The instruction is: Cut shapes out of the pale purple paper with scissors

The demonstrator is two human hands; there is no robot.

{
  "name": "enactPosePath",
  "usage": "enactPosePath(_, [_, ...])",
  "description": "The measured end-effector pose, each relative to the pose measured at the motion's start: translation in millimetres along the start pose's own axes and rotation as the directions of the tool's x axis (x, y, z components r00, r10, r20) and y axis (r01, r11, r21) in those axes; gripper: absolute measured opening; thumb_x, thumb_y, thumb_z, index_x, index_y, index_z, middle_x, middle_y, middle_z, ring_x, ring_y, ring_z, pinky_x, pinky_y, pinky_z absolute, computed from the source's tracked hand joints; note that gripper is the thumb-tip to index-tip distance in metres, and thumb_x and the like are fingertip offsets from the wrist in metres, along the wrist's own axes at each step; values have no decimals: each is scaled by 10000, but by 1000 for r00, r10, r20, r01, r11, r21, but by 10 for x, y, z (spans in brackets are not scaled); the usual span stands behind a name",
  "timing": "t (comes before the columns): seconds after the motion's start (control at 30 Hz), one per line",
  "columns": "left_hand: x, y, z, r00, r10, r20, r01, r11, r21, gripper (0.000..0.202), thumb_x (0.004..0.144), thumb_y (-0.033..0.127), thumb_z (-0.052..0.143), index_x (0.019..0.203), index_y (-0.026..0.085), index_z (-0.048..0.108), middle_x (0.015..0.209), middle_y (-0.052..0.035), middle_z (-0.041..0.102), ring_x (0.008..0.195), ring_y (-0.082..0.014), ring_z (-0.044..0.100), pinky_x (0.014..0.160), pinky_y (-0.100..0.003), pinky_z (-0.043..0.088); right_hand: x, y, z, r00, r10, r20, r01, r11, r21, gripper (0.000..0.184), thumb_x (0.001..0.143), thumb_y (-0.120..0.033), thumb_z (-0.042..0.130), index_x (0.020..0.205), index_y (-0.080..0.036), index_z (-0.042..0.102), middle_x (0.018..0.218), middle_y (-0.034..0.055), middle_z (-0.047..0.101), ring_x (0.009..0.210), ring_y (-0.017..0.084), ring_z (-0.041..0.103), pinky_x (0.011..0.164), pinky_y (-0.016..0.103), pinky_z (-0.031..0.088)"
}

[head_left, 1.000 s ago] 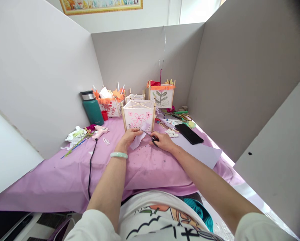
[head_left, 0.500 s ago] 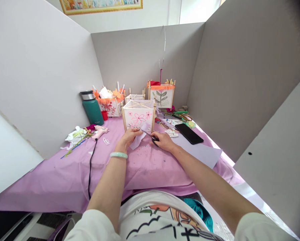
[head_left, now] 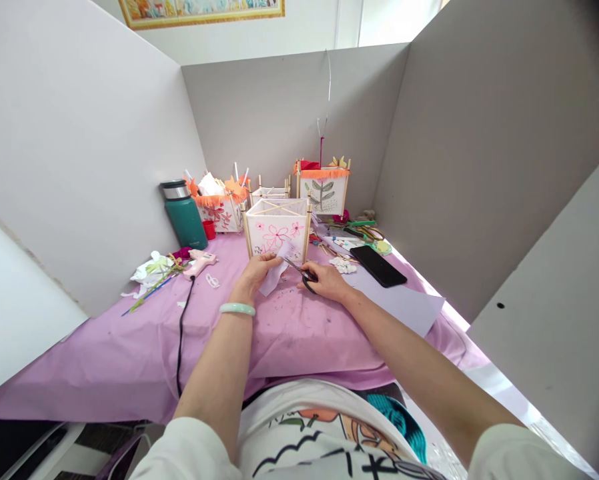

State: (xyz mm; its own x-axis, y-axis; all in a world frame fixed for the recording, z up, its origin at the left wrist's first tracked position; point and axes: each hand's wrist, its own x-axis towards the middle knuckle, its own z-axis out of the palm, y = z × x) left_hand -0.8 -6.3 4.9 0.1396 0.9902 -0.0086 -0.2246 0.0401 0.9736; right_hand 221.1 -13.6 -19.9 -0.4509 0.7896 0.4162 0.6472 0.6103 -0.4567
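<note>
My left hand [head_left: 257,272] pinches a piece of pale purple paper [head_left: 273,279], part of which hangs below the fingers. Around the handles of black-handled scissors [head_left: 308,279] my right hand [head_left: 327,281] is closed, with the blades pointing left at the paper's edge. Whether the blades are parted I cannot tell. Just behind both hands stands a white lantern-like box [head_left: 278,230] with wooden corner sticks and pink flowers drawn on its front. Small dark specks lie on the cloth beneath the hands.
On the purple tablecloth [head_left: 144,360] at left are a green bottle [head_left: 184,217], a pink glue gun [head_left: 199,262] and its black cord. A phone [head_left: 378,266] rests on paper at right. Behind stand decorated boxes, one orange-fringed [head_left: 322,193] beneath a wire hook. Grey panels enclose the table.
The paper has shifted slightly in my left hand, and its upper end stands a little differently against the box. The scissors and my right hand stay nearly in place.
</note>
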Motion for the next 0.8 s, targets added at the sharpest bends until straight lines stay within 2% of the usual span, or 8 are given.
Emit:
enactPosePath(0.23, [-2,13,21,999,-3,-42,3,1000,-12,142,687,166,811,779,96,728,631,-60,688,511,-154,614,521,-259,492,4,29,22,1000,-14,-11,14,1000,9,418,791,-381,796,1156,-219,672,856,5,729,713,143,625,669,237,394])
enactPosePath(0.8, [7,-3,6,1000,2,0,-2,1000,-3,195,668,198,849,769,92,719,642,-71,696,513,-158,633,515,-258,507,2,21,5,1000,-3,8,2,1000,19,387,802,-356,785,1143,-211,673,833,6,725,704,146,619,661,236,389])
